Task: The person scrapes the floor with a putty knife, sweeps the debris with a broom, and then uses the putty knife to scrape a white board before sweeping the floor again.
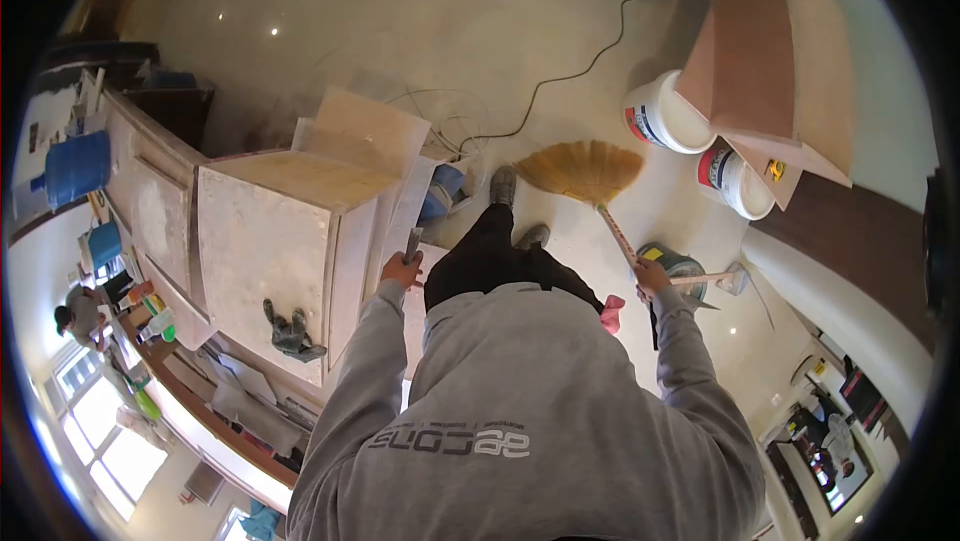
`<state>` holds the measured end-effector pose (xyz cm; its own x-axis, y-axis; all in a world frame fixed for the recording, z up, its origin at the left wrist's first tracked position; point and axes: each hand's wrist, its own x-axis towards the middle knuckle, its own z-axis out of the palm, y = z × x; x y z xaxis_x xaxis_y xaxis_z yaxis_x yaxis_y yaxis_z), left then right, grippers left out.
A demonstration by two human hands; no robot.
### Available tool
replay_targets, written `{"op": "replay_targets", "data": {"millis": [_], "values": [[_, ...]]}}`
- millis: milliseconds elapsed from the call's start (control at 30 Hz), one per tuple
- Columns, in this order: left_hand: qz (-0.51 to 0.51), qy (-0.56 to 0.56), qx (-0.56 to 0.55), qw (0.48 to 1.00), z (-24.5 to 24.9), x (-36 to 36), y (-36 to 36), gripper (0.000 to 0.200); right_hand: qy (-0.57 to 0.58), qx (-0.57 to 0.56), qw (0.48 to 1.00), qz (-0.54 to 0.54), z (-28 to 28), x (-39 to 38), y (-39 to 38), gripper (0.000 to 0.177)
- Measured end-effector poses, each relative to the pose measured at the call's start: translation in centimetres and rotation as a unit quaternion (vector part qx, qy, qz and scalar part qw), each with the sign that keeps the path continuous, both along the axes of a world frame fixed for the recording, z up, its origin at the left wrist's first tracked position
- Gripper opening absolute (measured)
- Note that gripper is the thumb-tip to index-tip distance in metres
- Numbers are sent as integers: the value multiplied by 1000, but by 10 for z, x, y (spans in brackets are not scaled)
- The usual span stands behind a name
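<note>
My left hand (401, 271) is closed around a flat-bladed hand tool (414, 244) that points away from me, beside a pale wooden cabinet (265, 251). My right hand (653, 279) grips the striped handle of a broom (582, 169), whose fan of yellow bristles spreads on the floor in front of my feet. A light wooden handle (705, 278) also runs rightward from that hand to a blurry end, and a dark thin piece hangs below it. Behind it stands a dark bucket (680, 263). A pink cloth (612, 314) shows at my right hip.
A dark glove (290, 333) lies on the cabinet. White buckets (670, 113) (735, 179) stand near a wooden box (755, 46) with a yellow tape measure (775, 169). A black cable (540, 91) crosses the floor. A person (85, 313) is at far left.
</note>
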<state>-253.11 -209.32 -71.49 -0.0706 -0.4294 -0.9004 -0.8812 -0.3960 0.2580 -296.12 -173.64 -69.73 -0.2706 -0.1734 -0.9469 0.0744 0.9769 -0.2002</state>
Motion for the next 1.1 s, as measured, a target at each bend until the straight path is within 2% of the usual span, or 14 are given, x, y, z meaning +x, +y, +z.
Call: {"op": "replay_targets", "data": {"millis": [67, 167, 233, 300, 367, 467, 567, 633, 667, 767, 800, 867, 967, 1100], "values": [[-23, 0, -13, 1000, 3, -6, -3, 55, 10, -1, 985, -173, 34, 17, 22, 41], [-60, 17, -27, 998, 15, -20, 1, 55, 37, -13, 976, -213, 64, 43, 61, 41], [-82, 15, -38, 996, 20, -25, -2, 56, 56, -25, 974, -216, 75, 58, 83, 42], [-77, 26, -54, 995, 20, -27, 1, 56, 132, -36, 988, -75, 95, 74, 90, 41], [-80, 22, -62, 995, 32, -34, 8, 57, 204, -100, 974, -17, 59, 88, 125, 41], [-92, 12, -65, 994, 36, -33, 25, 57, 240, -138, 959, 66, 70, 93, 105, 43], [-136, 8, -40, 990, 34, -27, 43, 57, 252, -151, 945, 144, -7, 74, 74, 45], [-191, -14, -55, 980, 63, -38, 60, 55, 253, -129, 937, 203, -67, 58, 32, 47], [-277, -8, -116, 954, 33, -12, 53, 53, 243, -120, 944, 188, -79, 50, 10, 43], [-395, -67, -140, 906, 112, -44, 66, 50, 181, 4, 978, 104, -120, 27, -18, 36], [-414, -78, -136, 897, 115, -34, 61, 50, 165, 28, 981, 96, -131, 30, -14, 37], [-216, 50, -134, 966, 117, -5, 46, 45, 168, 10, 984, 65, -136, 46, 27, 38], [-184, -68, -135, 971, 131, 6, 35, 42, 154, 42, 986, 50, -139, 68, 101, 42], [-251, -143, -125, 949, 114, 28, 27, 43, 133, 42, 990, 26, -149, 133, 191, 43]]}}
